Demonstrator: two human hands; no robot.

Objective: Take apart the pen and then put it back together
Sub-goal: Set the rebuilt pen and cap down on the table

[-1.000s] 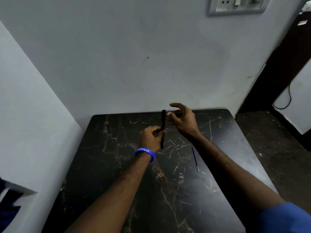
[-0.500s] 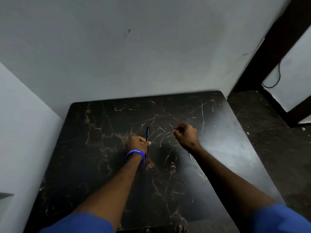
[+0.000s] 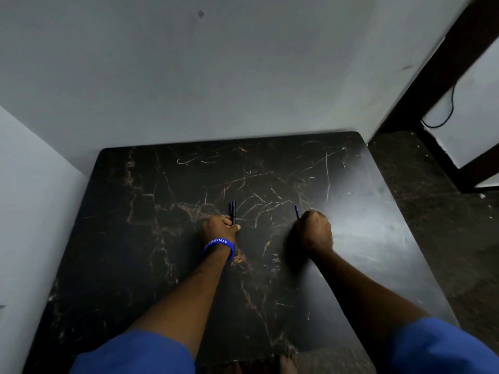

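My left hand (image 3: 221,227), with a blue wristband, is closed around the black pen barrel (image 3: 233,210), which sticks out away from me over the dark marble table (image 3: 167,265). My right hand (image 3: 316,230) is a fist over the thin blue refill (image 3: 296,211); only the refill's far end shows past the knuckles. The two hands sit apart, roughly level, low at the tabletop. Whether the barrel or the refill touches the table I cannot tell.
Grey walls close in behind and to the left of the table. Its right edge drops to a dark floor (image 3: 432,211), with a dark door frame (image 3: 442,76) and a hanging cable (image 3: 445,114) beyond.
Both hands dropped from mid-air to the tabletop and moved apart. My right hand went to the refill lying at the right and closed on it. The camera tilted down.
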